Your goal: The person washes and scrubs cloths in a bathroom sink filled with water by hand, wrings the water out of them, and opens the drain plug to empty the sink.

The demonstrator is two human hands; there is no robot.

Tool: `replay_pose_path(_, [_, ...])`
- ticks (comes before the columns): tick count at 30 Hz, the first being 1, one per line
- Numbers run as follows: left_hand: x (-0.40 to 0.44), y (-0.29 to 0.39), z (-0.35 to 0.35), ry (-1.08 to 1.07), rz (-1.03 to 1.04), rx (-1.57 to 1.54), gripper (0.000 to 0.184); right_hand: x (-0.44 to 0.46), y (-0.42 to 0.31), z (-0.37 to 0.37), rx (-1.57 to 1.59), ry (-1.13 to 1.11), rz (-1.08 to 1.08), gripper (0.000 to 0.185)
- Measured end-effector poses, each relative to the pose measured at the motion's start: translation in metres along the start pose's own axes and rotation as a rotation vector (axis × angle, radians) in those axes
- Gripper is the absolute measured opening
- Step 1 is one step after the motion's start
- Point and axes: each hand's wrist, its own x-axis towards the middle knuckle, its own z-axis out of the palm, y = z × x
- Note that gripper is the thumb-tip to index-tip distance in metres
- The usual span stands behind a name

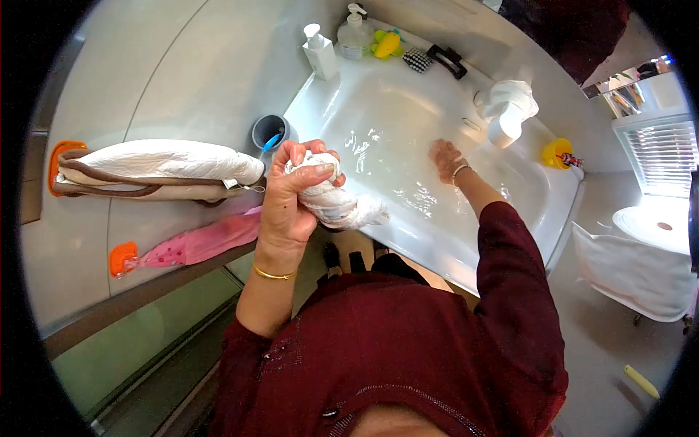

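Observation:
My left hand (291, 193) is closed round a twisted white cloth (342, 207), held above the near left rim of the white sink (429, 266). The cloth's lower end hangs free of the fingers. Soapy-looking, cloudy water (397, 156) stands in the basin. My right hand (445, 162) reaches into this water, close to the white faucet (504, 131). Its fingers look stretched out under the surface, though the water blurs them, and nothing shows in them.
A white bottle (320, 54), a clear pump bottle (355, 36), a yellow toy (387, 44) and a black hair claw (447, 61) line the back rim. A grey cup (270, 132) stands left, a yellow cup (556, 154) right. Cloths hang from orange hooks (122, 258) on the left wall.

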Motion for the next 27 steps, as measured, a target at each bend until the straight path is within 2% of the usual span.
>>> replay_pose_path(2, [0.0, 0.001, 0.0, -0.009, 0.002, -0.011, 0.032, -0.001, -0.006, -0.005, 0.015, -0.04, 0.125, 0.065])
replay_pose_path(5, [0.001, 0.002, 0.002, -0.011, 0.014, -0.01, 0.032, -0.016, -0.027, -0.034, 0.406, 0.024, 0.462, 0.062])
replay_pose_path(8, [-0.001, 0.002, 0.002, -0.024, 0.006, -0.011, 0.032, 0.013, -0.023, 0.004, 0.426, 0.062, 0.688, 0.062])
replay_pose_path(11, [-0.003, 0.002, 0.005, -0.002, 0.001, 0.001, 0.032, 0.026, -0.014, -0.005, 0.454, -0.171, 0.686, 0.07])
replay_pose_path(14, [-0.006, 0.002, 0.008, 0.015, 0.002, 0.01, 0.032, 0.044, -0.026, 0.017, 0.023, 0.036, 0.684, 0.064])
replay_pose_path(17, [-0.007, 0.003, 0.007, 0.005, 0.001, 0.012, 0.032, 0.04, -0.015, 0.007, 0.019, -0.082, 0.381, 0.06])
replay_pose_path(20, [-0.005, 0.002, 0.005, -0.007, 0.006, 0.002, 0.032, 0.018, -0.014, 0.002, -0.086, 0.07, 0.106, 0.051])
replay_pose_path(23, [-0.005, 0.002, 0.006, 0.009, 0.011, 0.006, 0.032, 0.015, 0.0, 0.001, -0.201, 0.095, -0.186, 0.046])
replay_pose_path(26, [-0.005, 0.001, 0.007, -0.008, 0.015, -0.005, 0.032, 0.04, 0.0, 0.02, 0.011, 0.052, 0.052, 0.043])
replay_pose_path(27, [-0.006, 0.002, 0.008, -0.001, 0.016, -0.004, 0.032, 0.042, -0.001, 0.027, 0.071, 0.114, 0.175, 0.042])
